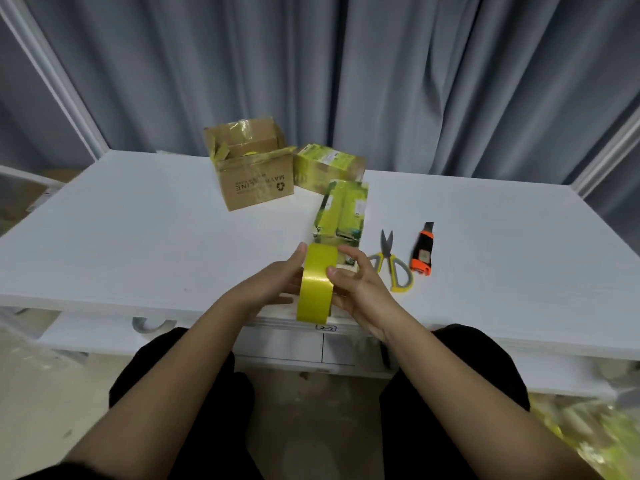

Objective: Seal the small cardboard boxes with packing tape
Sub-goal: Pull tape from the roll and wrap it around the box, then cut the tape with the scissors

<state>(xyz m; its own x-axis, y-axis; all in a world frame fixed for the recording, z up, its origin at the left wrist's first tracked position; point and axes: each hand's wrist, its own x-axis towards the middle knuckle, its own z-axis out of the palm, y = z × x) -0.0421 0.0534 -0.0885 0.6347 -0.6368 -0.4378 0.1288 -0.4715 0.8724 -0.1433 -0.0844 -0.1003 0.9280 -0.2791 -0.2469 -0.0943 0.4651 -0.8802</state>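
Observation:
A yellow roll of packing tape (316, 284) stands on edge between my hands near the table's front edge. My left hand (273, 284) holds its left side, fingers stretched along the roll. My right hand (356, 284) grips its right side, thumb lying on the tape's outer face. Just beyond the roll lies a small box (341, 213) wrapped in yellow-green tape. A second small taped box (327, 166) sits farther back. A brown cardboard box (254, 168) with its flaps open stands at the back, left of that one.
Yellow-handled scissors (393, 263) lie right of my right hand, and an orange and black utility knife (423, 251) lies beyond them. The white table (121, 237) ends in front at a drawer. Grey curtains hang behind.

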